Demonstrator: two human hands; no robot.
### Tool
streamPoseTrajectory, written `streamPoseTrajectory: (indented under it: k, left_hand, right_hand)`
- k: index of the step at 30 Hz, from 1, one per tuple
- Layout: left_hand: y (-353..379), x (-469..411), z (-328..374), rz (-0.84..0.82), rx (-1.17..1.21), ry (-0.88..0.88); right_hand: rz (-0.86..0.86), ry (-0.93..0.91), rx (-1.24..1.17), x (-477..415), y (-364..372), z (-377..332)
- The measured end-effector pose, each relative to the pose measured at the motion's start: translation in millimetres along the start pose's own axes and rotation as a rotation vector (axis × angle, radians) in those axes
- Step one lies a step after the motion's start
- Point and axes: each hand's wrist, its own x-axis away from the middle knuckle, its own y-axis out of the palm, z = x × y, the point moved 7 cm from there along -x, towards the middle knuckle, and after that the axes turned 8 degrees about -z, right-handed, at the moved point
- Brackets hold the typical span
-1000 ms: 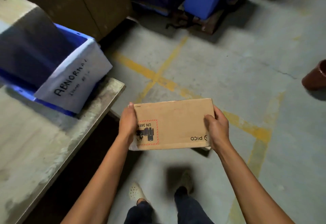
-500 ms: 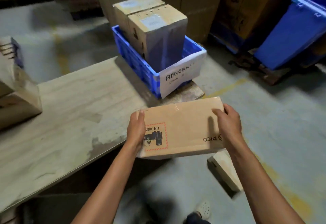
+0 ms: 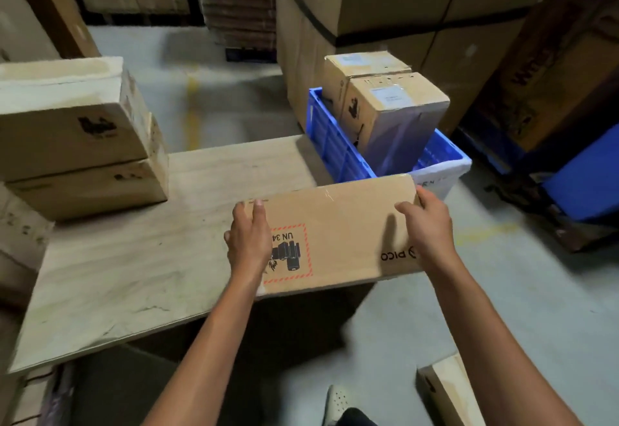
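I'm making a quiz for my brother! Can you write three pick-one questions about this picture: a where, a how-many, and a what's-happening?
1. The blue crate sits: A on the wooden table; B under the table; C on a chair.
2. Cardboard boxes in it: A one; B two; C four.
3. The PICO box is: A untouched; B held by both hands; C torn open.
Answers: A, it rests at the table's end; B, two stand together; B, left hand and right hand grip its ends.
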Motion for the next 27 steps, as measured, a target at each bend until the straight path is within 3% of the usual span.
streamPoseTrajectory:
  k: [7, 11, 16, 21, 27]
  left_hand:
    - [-59.6, -48.7, 4.1, 0.177, -0.066, 0.085]
    - [-67.5, -76.6, -19.7, 0.221, 0.034, 0.153]
    - [-63.8, -99.6, -23.9, 0.307, 0.117, 0.096]
    - [-60.2, -110.3, -42.6, 0.467, 0.194, -0.106]
    - [-53.3, -116.9, -78.5, 0.347, 0.288, -0.167]
  right_hand:
    - [-0.268, -0.073, -0.29, -55.4, 101.7, -12.5]
    - [-0.465, -0.055, -0.382, -91.0, 153.1, -10.3]
    - [-0.466, -0.01, -0.337, -139.8, 184.6, 13.3]
    - [-0.413, 0.017, -0.281, -157.2, 200.2, 21.6]
    - [-0.451, 0.162, -0.187, -167.1, 221.4, 46.1]
